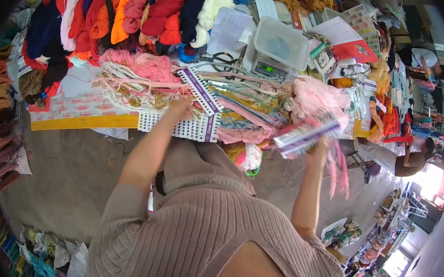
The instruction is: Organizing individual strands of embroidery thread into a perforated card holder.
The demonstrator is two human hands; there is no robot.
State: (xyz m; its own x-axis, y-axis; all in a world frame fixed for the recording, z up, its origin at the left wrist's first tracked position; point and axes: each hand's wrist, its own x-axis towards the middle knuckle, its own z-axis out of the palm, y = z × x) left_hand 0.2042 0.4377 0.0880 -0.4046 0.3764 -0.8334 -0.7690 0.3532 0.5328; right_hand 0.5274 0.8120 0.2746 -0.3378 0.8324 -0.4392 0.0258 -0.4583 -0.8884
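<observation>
My right hand (318, 152) is raised over the table's front edge, closed around a white perforated thread card (307, 135) with a purple stripe. Pink strands hang from that card, and motion blurs it. My left hand (181, 111) is at the front of the table with its fingers curled in. What they hold, if anything, is hidden. Right beside it lie more perforated cards, one slanting (200, 91) over another (178, 127) near the edge. Loose white and pink yarn (137, 88) spreads behind my left hand. Between my hands stretch pink, blue and mustard strands (251, 106).
Colourful yarn hanks (167, 15) line the back of the table. A clear plastic tub (281, 42) sits on a digital scale (269, 69), with black scissors (222, 58) to its left. Fluffy pale pink yarn (318, 97) lies at right. Another person (400, 161) is farther right.
</observation>
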